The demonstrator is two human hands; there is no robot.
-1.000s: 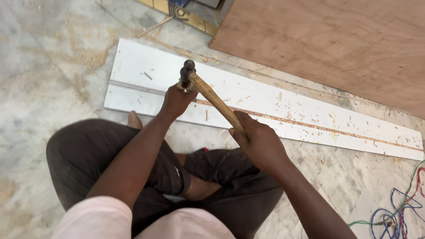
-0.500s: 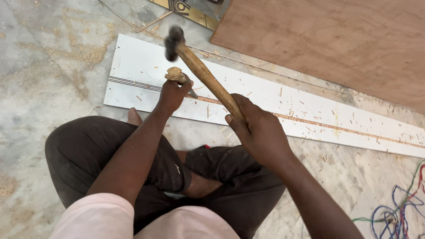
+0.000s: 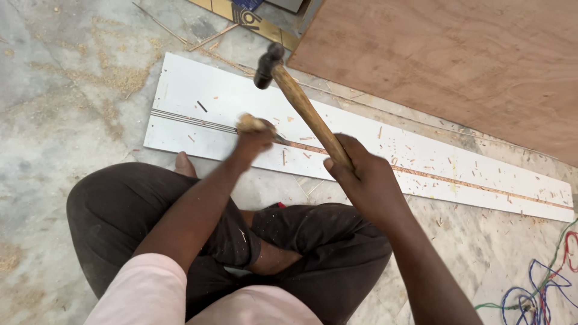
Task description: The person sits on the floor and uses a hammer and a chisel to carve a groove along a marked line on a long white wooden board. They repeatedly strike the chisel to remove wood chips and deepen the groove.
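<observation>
A large sheet of brown plywood (image 3: 457, 66) lies on the stone floor (image 3: 66, 90) just beyond a long white laminated board (image 3: 361, 141), with sawdust scattered at upper left and a tangle of coloured wires (image 3: 536, 289) at lower right. The person sits cross-legged in dark trousers (image 3: 150, 216), knees against the near edge of the board. The right hand (image 3: 364, 177) is wrapped tight round the wooden handle of a hammer (image 3: 295, 90), its dark metal head raised above the board. The left hand (image 3: 256, 141), fingers closed, grips a wooden-handled chisel (image 3: 253, 124) set against a groove that runs along the chip-strewn board.
</observation>
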